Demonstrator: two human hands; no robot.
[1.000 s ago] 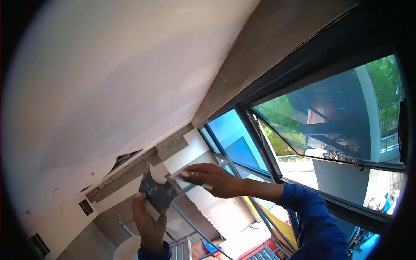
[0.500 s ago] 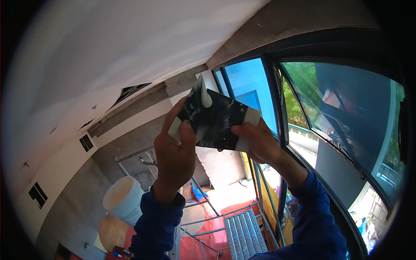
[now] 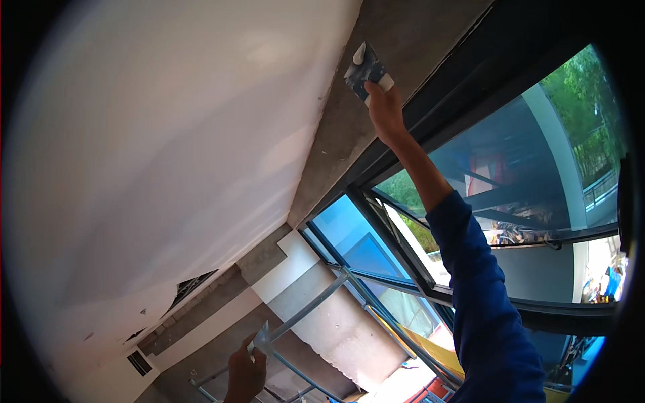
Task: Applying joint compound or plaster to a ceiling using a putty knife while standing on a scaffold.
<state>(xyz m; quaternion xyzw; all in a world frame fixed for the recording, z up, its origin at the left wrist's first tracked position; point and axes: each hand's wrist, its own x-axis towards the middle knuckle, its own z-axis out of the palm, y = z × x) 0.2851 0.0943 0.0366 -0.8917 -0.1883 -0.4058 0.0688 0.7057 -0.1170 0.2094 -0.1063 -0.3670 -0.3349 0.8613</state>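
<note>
The upper scraper [image 3: 370, 70] is dark grey to black, mottled with cloudy white smears; the putty [image 3: 359, 55] on it is white, and its handle [image 3: 385, 82] is off-white; the lower scraper [image 3: 263, 338] shows a pale, silvery grey; the sleeve [image 3: 484, 295] is deep blue, darker in its folds; the ceiling [image 3: 201, 121] is white with a lilac-grey patch (broad and soft-edged), turning faintly pinkish toward the lower left; the beam [image 3: 332, 144] is dull grey-brown; the window frame [image 3: 405, 250] is black; one pane [image 3: 363, 232] is bright sky blue; the leaves [image 3: 581, 107] are vivid green; the pole [image 3: 312, 305] is grey.
</note>
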